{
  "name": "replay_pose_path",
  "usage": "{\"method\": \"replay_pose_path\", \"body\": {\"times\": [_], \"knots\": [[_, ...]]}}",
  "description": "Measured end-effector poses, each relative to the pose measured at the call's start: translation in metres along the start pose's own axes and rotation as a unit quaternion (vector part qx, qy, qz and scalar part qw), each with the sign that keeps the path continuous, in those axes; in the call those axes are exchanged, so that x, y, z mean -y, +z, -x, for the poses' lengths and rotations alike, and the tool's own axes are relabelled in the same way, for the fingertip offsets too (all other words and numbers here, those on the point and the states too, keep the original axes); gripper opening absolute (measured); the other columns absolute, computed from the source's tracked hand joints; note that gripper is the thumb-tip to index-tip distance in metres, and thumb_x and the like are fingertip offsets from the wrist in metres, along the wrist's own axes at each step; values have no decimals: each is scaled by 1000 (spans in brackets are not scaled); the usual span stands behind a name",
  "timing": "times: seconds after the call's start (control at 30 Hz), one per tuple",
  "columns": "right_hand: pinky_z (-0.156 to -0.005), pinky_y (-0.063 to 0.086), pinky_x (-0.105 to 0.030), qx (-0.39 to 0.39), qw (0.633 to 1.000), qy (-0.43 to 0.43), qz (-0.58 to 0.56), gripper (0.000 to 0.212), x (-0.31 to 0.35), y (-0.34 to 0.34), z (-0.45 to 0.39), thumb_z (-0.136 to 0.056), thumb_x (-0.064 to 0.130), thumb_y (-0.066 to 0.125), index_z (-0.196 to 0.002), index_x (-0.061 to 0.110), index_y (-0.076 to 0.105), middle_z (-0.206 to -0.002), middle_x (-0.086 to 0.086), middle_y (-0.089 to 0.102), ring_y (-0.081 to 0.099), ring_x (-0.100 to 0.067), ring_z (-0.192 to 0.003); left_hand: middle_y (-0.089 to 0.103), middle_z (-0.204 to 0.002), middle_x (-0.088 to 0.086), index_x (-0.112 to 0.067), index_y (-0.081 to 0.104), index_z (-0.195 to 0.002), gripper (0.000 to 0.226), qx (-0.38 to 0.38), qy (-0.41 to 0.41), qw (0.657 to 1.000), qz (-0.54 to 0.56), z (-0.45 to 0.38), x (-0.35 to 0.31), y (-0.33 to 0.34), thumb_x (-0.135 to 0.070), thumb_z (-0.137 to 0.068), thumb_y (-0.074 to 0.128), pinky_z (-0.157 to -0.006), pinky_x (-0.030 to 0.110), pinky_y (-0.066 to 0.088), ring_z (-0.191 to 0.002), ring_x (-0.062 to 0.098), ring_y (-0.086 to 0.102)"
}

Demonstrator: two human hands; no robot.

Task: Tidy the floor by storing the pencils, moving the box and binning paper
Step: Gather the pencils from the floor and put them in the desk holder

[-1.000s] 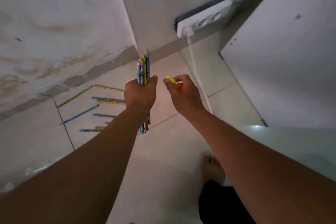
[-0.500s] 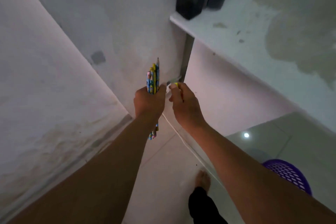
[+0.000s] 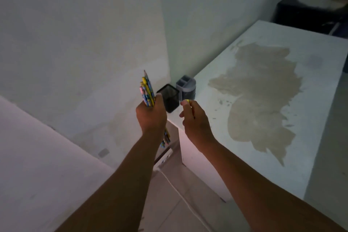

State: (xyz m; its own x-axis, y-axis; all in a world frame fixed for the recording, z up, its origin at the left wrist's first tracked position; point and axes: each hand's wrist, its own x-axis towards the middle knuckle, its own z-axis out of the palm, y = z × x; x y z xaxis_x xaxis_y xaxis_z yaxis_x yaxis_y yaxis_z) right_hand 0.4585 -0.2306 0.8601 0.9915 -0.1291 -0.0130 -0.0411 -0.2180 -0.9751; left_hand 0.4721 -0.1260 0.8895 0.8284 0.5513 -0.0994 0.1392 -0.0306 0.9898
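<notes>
Head view: left hand (image 3: 150, 117) grip clamps pencils (image 3: 147, 90) — right hand (image 3: 195, 118) pinches something yellowish.

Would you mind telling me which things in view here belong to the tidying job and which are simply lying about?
Part of the job:
- bundle of pencils, gripped in the left hand
- small yellow item, pinched in the right hand
- black mesh holder on the desk corner, a likely pencil store

Just lying about:
- grey organiser beside the holder
- white cable on the floor
- dark box beyond the desk
</notes>
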Motion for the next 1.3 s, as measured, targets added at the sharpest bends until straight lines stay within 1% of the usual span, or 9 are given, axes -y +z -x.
{"method": "replay_pose_path", "body": {"times": [0.13,0.27,0.4,0.5,0.6,0.77,0.97,1.17,1.3], "knots": [[-68,52,-29,-2,998,21,-60,25,6,-3,-46,-104,39,37,-97,23,56,-87,1,64,61,-17,-82,53,-60,4,-15,56,-70,30,-74,35,995,65,-26,-27,25,-33,-93,61,-54,31,49,-55,20,53],[-60,47,-21,-2,990,55,-126,26,5,10,-85,-104,36,40,-100,17,57,-84,-2,63,60,-13,-77,53,-58,8,-20,47,-62,36,-114,65,989,65,-61,-34,45,-37,-91,59,-54,44,54,-54,23,53],[-64,48,-30,-30,984,55,-169,20,7,24,-123,-104,31,40,-89,30,54,-82,-5,61,57,-15,-73,51,-58,9,-21,46,-63,35,-89,90,990,67,-97,-20,66,-38,-90,59,-51,44,50,-53,25,51],[-76,54,-43,-58,984,50,-162,20,0,38,-152,-103,33,42,-86,31,53,-81,-3,58,61,-23,-80,50,-60,14,-16,47,-67,34,-65,113,989,72,-125,-5,84,-33,-93,60,-50,38,46,-53,25,50],[-84,53,-53,-61,987,38,-140,21,-17,52,-178,-99,37,44,-94,25,60,-80,-1,56,60,-27,-84,54,-62,17,-14,51,-70,32,-62,127,986,85,-153,8,100,-38,-89,63,-49,43,47,-54,26,53],[-78,56,-47,-42,992,29,-115,27,-38,65,-207,-104,34,41,-109,15,59,-83,-3,62,65,-25,-83,57,-65,13,-8,55,-78,27,-3,149,987,64,-170,31,120,-27,-95,62,-50,33,50,-56,21,58],[-66,53,-29,-31,997,-25,-64,35,-55,76,-220,-101,37,38,-106,7,55,-86,-9,61,63,-19,-76,59,-65,-4,-22,55,-74,24,26,142,989,34,-174,59,124,-18,-97,61,-57,25,53,-60,9,63],[-67,54,-38,-37,996,-23,-77,39,-63,82,-221,-98,40,35,-107,8,55,-79,-5,59,59,-17,-71,60,-58,-8,-15,58,-72,25,40,132,990,8,-171,83,119,-13,-96,62,-53,19,48,-53,6,58],[-72,56,-46,-42,996,-17,-80,43,-66,84,-222,-97,47,34,-109,12,55,-82,-10,61,63,-25,-77,65,-66,-6,-20,63,-79,15,26,159,986,-38,-171,89,117,-20,-93,67,-58,30,57,-60,11,65]]}}
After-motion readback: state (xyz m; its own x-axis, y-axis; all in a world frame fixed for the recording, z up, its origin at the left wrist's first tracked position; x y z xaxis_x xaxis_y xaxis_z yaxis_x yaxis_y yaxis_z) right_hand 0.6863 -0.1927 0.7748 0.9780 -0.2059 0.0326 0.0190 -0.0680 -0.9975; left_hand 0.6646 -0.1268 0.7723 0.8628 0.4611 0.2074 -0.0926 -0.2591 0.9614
